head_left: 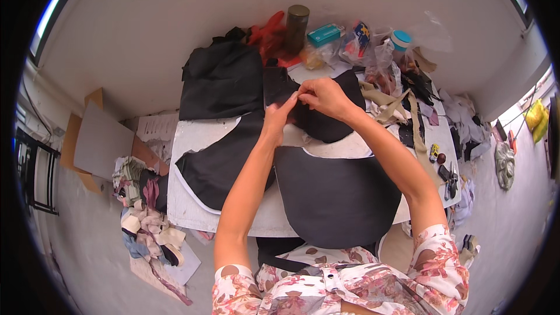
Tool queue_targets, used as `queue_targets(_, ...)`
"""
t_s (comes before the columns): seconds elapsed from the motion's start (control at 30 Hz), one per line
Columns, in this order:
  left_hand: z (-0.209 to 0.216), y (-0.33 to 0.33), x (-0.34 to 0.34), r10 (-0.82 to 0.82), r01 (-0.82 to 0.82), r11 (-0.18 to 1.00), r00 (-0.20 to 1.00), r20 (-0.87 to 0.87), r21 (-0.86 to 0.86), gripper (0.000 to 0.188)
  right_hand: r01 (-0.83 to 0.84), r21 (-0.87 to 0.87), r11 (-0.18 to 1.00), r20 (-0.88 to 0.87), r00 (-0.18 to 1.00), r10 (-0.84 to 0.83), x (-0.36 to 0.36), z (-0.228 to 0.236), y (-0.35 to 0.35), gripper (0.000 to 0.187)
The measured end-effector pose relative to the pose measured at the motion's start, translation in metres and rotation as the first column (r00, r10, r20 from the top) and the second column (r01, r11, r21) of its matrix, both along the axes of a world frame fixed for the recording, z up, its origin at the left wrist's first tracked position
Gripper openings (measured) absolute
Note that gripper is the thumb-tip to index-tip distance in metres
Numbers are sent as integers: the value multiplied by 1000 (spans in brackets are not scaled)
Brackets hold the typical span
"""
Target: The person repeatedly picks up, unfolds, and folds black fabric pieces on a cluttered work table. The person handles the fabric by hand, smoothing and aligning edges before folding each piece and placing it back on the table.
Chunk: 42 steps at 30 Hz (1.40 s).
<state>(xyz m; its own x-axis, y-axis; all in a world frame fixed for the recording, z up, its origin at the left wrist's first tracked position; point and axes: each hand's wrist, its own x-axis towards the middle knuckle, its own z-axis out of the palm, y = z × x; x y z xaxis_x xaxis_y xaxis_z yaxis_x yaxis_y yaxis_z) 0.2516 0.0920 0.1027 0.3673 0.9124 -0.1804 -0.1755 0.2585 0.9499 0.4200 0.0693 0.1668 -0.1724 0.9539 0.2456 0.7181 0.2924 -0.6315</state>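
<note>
Both my hands meet over the far middle of a white table [192,134]. My right hand [326,96] is closed, thumb and fingers pinched at the edge of a curved black fabric piece [329,128]. Beside it, my left hand [279,118] is closed at the same edge, its fingertips close to the right ones. What lies between the fingertips is too small to make out. A black fabric piece with a white edge [221,169] lies under my left forearm. Nearer me, a smooth black rounded piece [335,198] hangs slightly over the front edge.
A folded black fabric stack [221,79] lies at the back left. Along the wall stand a dark canister [297,26], a teal box [325,35] and a blue-lidded jar [401,40]. Scissors [449,179] and beige strips [421,134] lie right. Fabric scraps [154,227] heap on the left.
</note>
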Motion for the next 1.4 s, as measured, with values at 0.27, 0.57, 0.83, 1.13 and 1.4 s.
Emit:
queue_targets(0.27, 56, 1, 1, 347, 193, 506, 847, -403, 840, 13, -203, 19, 979, -8, 979, 203, 31, 18, 8, 47)
queue_targets(0.57, 102, -14, -24, 399, 9, 512, 883, -247, 859, 20, 55, 313, 948, 271, 952, -144, 135, 24, -59, 26)
queue_targets(0.83, 124, -29, -37, 191, -237, 741, 971, 140, 628, 16, 214, 162, 963, -755, 656, -18, 128, 57, -122, 20)
queue_targets(1.13, 138, -85, -67, -54, -91, 879, 957, 286, 469, 16, 421, 220, 880, -768, 631, -110, 99, 67, -190, 25)
queue_targets(1.4, 110, -147, -112, -212, 93, 952, 890, 405, 293, 28, 256, -26, 966, -879, 455, -144, 82, 59, -260, 25)
